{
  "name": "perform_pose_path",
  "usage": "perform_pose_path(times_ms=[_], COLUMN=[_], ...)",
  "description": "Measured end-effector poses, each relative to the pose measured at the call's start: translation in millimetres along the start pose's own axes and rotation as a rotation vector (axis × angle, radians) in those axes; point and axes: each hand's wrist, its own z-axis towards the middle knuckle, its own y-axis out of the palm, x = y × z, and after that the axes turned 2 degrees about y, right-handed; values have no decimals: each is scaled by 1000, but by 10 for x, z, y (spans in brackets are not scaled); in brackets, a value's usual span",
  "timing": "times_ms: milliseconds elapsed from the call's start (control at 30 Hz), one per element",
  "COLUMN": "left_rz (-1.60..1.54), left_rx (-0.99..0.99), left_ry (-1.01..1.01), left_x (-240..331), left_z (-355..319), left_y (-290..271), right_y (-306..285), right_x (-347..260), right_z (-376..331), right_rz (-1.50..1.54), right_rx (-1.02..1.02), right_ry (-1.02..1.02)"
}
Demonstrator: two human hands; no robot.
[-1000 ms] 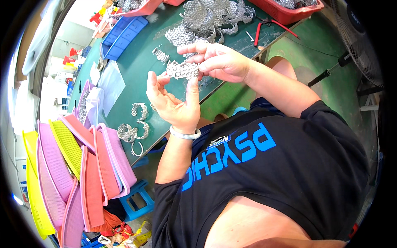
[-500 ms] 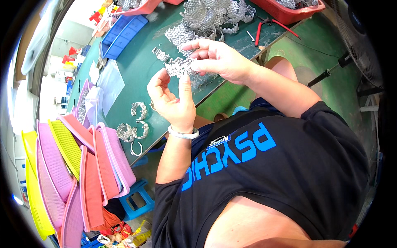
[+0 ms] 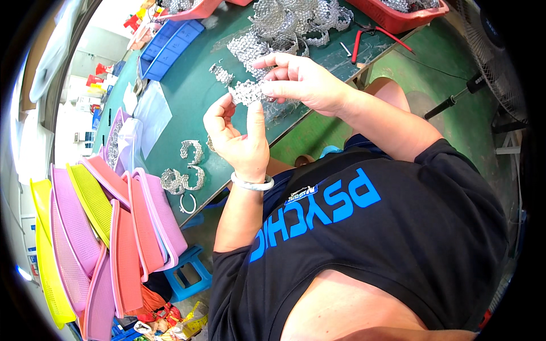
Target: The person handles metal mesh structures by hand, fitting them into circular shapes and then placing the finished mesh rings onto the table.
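Between my two hands, above the green table, is a short silvery openwork metal mesh strip [image 3: 248, 92]. My left hand [image 3: 238, 133] pinches its near left side with thumb and fingers. My right hand [image 3: 298, 82] grips its right end between thumb and fingers. Just beyond it lies a small silvery mesh piece [image 3: 220, 74]. A large heap of similar mesh strips [image 3: 290, 23] spreads across the table behind my right hand. Left of my left wrist, several curled mesh bands [image 3: 192, 165] rest near the table edge beside a thin white ring [image 3: 187, 203].
Red-handled pliers [image 3: 357, 46] lie at the table's right edge below a red bin [image 3: 398, 20]. A blue divided tray [image 3: 170, 48] and a clear plastic sheet [image 3: 154, 116] sit at left. Stacked coloured baskets [image 3: 128, 227] and a blue stool [image 3: 190, 275] stand nearer; a fan [image 3: 495, 62] is at right.
The mesh strip tilts slightly between my fingers. Both hands keep nearly the same place and grip.
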Motion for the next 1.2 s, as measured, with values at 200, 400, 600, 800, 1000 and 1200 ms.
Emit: perform_pose_path(times_ms=[200,400,600,800,1000,1200], left_rz=[43,61,52,106,143,151], left_rx=[5,11,18,22,21,0], left_ry=[22,41,50,88,96,98], left_x=[10,39,64,57,63,29], left_z=[18,24,37,38,29,7], left_y=[3,13,23,11,24,51], right_y=[-15,-23,-12,-12,-30,-94], right_x=[30,39,29,35,41,57], right_z=[13,20,21,29,16,-9], right_rz=[4,13,-3,52,79,26], right_rx=[-7,-14,-8,-21,-28,-18], right_ry=[0,-1,12,22,43,16])
